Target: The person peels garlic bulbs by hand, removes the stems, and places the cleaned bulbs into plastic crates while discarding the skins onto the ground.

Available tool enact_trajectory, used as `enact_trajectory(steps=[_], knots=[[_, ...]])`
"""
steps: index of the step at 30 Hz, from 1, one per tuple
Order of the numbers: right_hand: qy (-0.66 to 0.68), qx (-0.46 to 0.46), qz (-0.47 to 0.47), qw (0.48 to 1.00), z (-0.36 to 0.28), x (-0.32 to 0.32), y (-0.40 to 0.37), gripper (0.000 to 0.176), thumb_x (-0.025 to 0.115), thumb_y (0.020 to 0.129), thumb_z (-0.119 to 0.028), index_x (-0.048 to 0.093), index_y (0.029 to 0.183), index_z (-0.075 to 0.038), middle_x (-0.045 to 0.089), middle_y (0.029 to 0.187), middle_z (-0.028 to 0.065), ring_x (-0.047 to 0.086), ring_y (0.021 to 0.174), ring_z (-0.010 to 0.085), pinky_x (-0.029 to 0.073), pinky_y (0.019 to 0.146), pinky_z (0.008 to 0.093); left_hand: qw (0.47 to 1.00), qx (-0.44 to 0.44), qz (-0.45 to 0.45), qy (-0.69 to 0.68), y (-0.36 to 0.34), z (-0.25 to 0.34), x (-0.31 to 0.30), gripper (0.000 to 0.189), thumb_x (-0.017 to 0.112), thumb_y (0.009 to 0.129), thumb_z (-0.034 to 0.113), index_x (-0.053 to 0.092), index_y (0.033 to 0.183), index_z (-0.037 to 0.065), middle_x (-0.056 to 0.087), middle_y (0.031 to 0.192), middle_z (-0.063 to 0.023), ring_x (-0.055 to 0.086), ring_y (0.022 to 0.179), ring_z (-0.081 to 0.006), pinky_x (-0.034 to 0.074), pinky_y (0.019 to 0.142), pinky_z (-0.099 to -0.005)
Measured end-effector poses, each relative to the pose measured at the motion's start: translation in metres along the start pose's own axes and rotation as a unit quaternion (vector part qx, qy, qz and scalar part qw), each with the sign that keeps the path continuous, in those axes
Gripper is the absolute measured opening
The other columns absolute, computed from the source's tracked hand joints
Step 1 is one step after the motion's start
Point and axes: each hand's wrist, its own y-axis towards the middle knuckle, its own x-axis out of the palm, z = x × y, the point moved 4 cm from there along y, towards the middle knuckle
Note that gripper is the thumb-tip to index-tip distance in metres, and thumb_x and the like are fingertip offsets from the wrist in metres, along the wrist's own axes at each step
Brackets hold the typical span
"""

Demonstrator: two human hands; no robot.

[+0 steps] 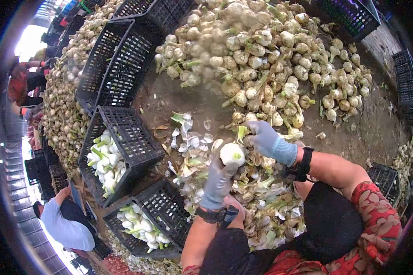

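A peeled white garlic bulb (231, 154) with a green centre is gripped by my left hand (219, 178), which wears a grey glove. Just above the bulb, my right hand (267, 141), gloved in grey with a light blue cuff, has its fingers closed on a pale green strip of garlic skin (242, 133). Below both hands, a heap of stripped garlic skins (270, 215) covers the ground between my legs. More papery skins (192, 142) lie to the left of the bulb.
Unpeeled garlic bulbs (248, 59) form a big pile in front. At left, one black crate (142, 151) and another black crate (170, 206) contain clean white garlic. A stacked crate (128, 59) stands farther up. A person in a light shirt (66, 224) sits at far left.
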Motion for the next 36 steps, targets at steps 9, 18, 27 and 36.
enact_trajectory(steps=[9,18,27,36], knots=[[0.141,0.146,0.060,0.977,0.026,0.001,0.013,0.015,0.056,0.080,-0.001,0.059,0.094,0.002,0.060,0.074,0.0061,0.057,0.068,0.0140,0.047,0.061,0.0293,1.000,0.015,0.008,-0.008,-0.011,0.008,-0.006,0.071,0.079,0.074,0.019,0.040,0.132,0.005,0.060,0.106,-0.0081,0.061,0.090,-0.0146,0.051,0.061,-0.0221],[-0.029,0.110,0.126,0.985,0.054,-0.018,0.024,0.018,0.057,0.083,-0.011,0.061,0.096,0.000,0.063,0.079,0.0137,0.060,0.070,0.0201,0.048,0.066,0.0327,0.987,-0.095,-0.002,-0.133,-0.021,-0.003,-0.020,0.079,0.072,0.065,0.024,0.042,0.135,0.003,0.060,0.104,-0.0077,0.062,0.085,-0.0177,0.053,0.063,-0.0265],[-0.311,-0.026,-0.242,0.919,0.016,0.019,-0.034,0.069,0.075,0.072,-0.052,0.054,0.122,-0.010,0.064,0.104,0.0140,0.063,0.094,0.0304,0.049,0.082,0.0386,0.998,0.049,-0.001,-0.032,-0.023,0.025,-0.019,0.072,0.072,0.072,0.018,0.040,0.134,0.002,0.057,0.114,-0.0109,0.060,0.103,-0.0220,0.053,0.084,-0.0317],[0.074,0.108,-0.227,0.965,-0.019,0.012,-0.013,0.050,0.081,0.071,-0.037,0.058,0.096,0.001,0.063,0.084,0.0106,0.063,0.074,0.0165,0.051,0.059,0.0281,0.987,0.075,-0.027,0.142,-0.018,0.019,-0.009,0.057,0.067,0.077,-0.001,0.049,0.131,-0.003,0.061,0.115,-0.0099,0.059,0.101,-0.0145,0.048,0.088,-0.0272]])
